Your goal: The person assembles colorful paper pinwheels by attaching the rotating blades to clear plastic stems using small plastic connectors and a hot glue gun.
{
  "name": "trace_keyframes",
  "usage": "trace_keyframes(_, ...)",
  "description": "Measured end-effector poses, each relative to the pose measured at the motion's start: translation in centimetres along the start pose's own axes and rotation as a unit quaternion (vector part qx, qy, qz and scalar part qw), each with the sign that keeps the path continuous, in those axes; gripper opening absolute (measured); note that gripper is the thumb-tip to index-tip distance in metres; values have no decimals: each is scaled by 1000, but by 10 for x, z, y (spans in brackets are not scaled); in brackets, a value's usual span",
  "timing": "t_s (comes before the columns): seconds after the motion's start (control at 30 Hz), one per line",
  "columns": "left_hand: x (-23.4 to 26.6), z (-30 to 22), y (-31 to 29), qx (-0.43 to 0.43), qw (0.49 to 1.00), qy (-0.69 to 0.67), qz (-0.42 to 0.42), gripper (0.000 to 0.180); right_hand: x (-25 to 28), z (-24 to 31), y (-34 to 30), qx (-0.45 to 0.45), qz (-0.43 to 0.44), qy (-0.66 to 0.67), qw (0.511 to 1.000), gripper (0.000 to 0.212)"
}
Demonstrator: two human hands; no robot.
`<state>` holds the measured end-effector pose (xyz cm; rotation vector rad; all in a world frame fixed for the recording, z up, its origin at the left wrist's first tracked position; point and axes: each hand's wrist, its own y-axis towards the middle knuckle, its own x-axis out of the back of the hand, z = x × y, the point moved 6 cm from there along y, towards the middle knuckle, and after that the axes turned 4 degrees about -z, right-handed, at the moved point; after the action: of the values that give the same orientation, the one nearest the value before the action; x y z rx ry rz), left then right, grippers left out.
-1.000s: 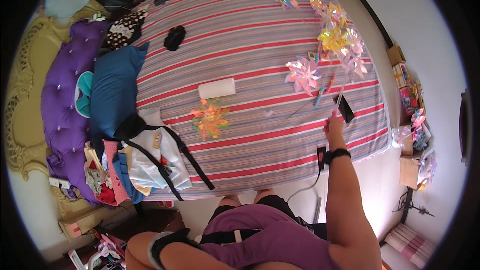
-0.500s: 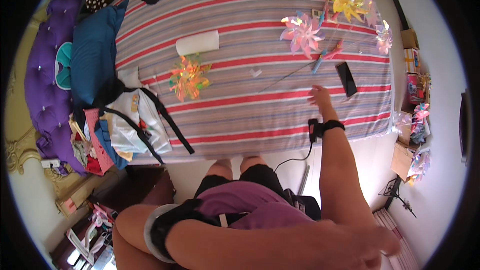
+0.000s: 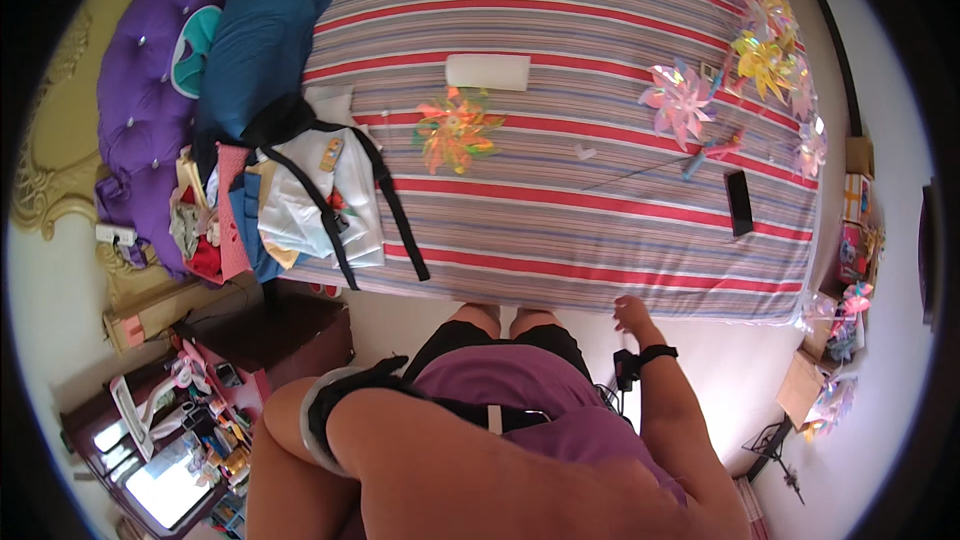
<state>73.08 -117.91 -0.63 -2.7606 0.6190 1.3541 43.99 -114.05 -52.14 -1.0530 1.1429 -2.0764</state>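
Note:
My right hand (image 3: 634,316) hovers by the near edge of the striped bed (image 3: 560,240), empty, its fingers loosely bent and apart. A black strap (image 3: 630,368) with a small device circles that wrist. My left arm bends close in front of me, and its hand is out of sight. Nearest beyond my right hand, a black phone (image 3: 738,202) lies on the sheet. Farther back are a pink pinwheel (image 3: 680,100), a yellow pinwheel (image 3: 765,62) and a thin dark stick (image 3: 638,175). Left of these lie an orange pinwheel (image 3: 456,130) and a white roll (image 3: 487,72).
A white bag (image 3: 300,205) with black straps and folded clothes lies at the bed's left. Beside it are a blue pillow (image 3: 265,50) and a purple headboard (image 3: 140,110). A cluttered dresser (image 3: 230,380) stands lower left. Boxes (image 3: 800,390) and more pinwheels line the right wall.
My right hand has drawn back from above the bed to its near edge. My left hand has gone out of view. The whole view has shifted, so the bed's things sit farther right.

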Motion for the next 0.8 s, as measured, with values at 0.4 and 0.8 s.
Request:
trace_keyframes(0.4,65,-53,-119,8,958,286,-21,21,-28,195,-32,126,-18,35,991,27)
trace_keyframes(0.8,464,-28,-207,25,802,230,-551,40,-116,154,-41,206,-52,-122,969,15)
